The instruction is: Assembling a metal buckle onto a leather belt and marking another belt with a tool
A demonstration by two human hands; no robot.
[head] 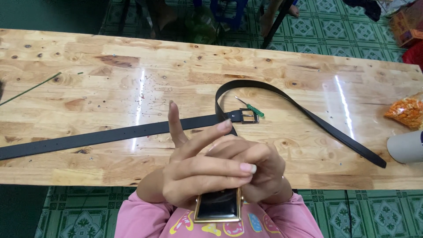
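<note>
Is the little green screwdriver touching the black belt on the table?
Apart. The head view shows the screwdriver lying inside the loop of the belt, with bare wood of the table between it and the strap and buckle.

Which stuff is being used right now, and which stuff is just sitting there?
In use:
left hand and right hand, both holding the gold-rimmed black buckle
black belt
small green screwdriver

Lying about:
orange snack bag
grey tube
thin green stick
</note>
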